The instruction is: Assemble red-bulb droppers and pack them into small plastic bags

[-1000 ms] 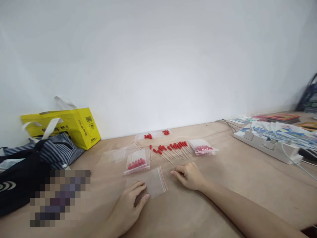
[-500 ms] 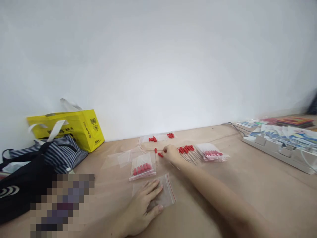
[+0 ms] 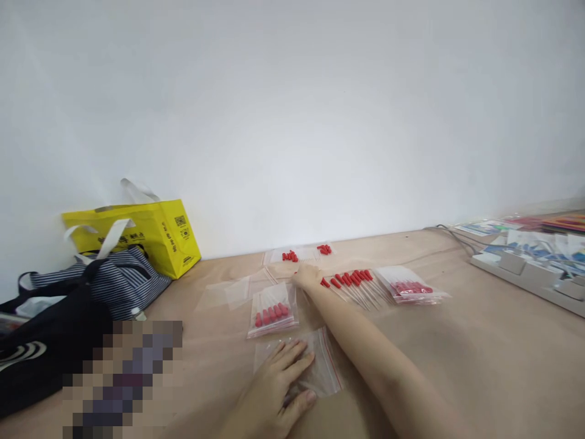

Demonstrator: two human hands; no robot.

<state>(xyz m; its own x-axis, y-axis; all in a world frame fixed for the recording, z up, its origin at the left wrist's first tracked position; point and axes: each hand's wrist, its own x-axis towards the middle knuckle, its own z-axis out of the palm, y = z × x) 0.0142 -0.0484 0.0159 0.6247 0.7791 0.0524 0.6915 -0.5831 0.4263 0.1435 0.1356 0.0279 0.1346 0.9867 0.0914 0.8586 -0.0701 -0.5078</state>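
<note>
My left hand (image 3: 283, 381) lies flat, fingers spread, on a clear zip bag (image 3: 323, 366) with a red seal line. Farther out, my right hand (image 3: 308, 277) is closed, its fingers pinched at a red-bulbed dropper (image 3: 296, 274) that they mostly hide. To its right a row of droppers (image 3: 351, 279) with red bulbs and thin clear stems lies fanned out. A packed bag of droppers (image 3: 273, 312) sits between my hands, toward the left. Another stack of packed bags (image 3: 409, 285) lies right of the row.
Behind my right hand are more red bulbs (image 3: 289, 256) in clear plastic. Flat clear bags (image 3: 223, 292) lie left. A yellow bag (image 3: 178, 235), a striped bag (image 3: 123, 280) and a black bag (image 3: 55, 347) stand along the left. A white power strip (image 3: 525, 277) with cables lies right.
My right hand has moved left along the droppers and covers the leftmost ones. The left hand stays flat on the bag. The whole view has shifted slightly.
</note>
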